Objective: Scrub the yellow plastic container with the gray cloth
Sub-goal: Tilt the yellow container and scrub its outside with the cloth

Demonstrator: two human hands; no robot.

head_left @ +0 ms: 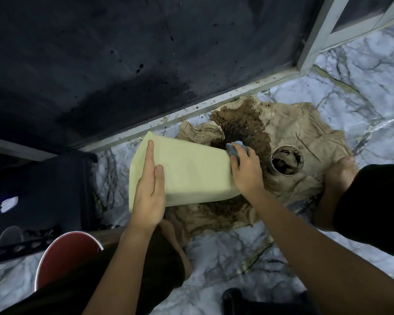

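Note:
The pale yellow plastic container lies tipped on its side above the stained brown paper, its mouth facing right and away from me. My left hand grips its near left end, index finger stretched along the side. My right hand is at the container's mouth, fingers closed around the bunched gray cloth, which presses against the rim. The container's inside is hidden from view.
Crumpled brown paper soaked with dark grime covers the marble floor. A small round cup with dark residue stands on it, right of my hand. A red bucket sits lower left, a black cabinet beside it. My foot rests on the paper.

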